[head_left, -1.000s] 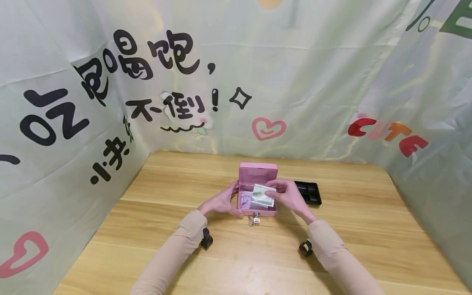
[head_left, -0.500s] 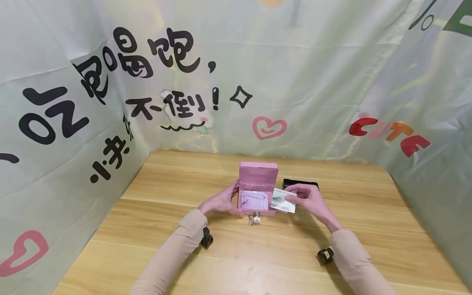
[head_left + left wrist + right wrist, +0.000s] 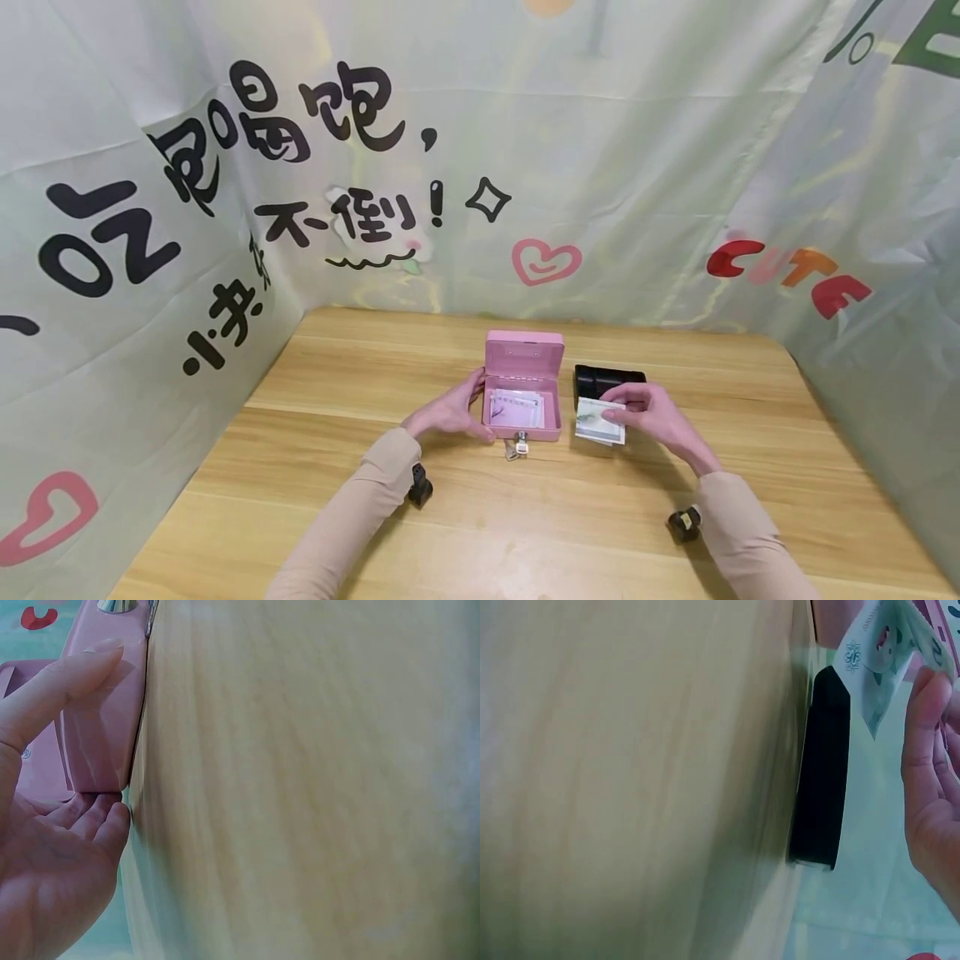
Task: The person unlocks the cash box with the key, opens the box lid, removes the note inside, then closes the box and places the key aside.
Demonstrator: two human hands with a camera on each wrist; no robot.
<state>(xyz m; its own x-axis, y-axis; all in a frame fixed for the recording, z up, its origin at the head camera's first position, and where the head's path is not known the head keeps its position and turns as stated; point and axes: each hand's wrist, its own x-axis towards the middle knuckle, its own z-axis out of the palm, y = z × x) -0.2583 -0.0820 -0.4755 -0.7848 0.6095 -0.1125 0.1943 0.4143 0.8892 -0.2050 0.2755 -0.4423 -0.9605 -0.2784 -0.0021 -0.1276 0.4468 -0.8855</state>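
Note:
A pink metal cash box [image 3: 543, 434] stands on the table with its lid [image 3: 525, 354] raised. Purple banknotes [image 3: 516, 411] lie inside it. My left hand [image 3: 450, 408] holds the box at its left side; in the left wrist view the thumb [image 3: 64, 686] lies on the front wall and the fingers reach round the end. To the right of the box, my right hand [image 3: 660, 417] pinches green-and-white banknotes [image 3: 596, 427] between thumb and fingers. In the right wrist view these notes [image 3: 877, 660] hang folded, partly overlapping the box.
A black compartment tray [image 3: 600, 379] lies right of the box, partly hidden behind the right hand and notes. A small lock [image 3: 522, 446] with keys [image 3: 512, 451] hangs at the box front. Printed cloth [image 3: 645, 167] walls the table's back and sides.
My right hand has lifted the green-and-white banknotes out of the box and carried them right, in front of the black tray. The left hand has stayed on the box.

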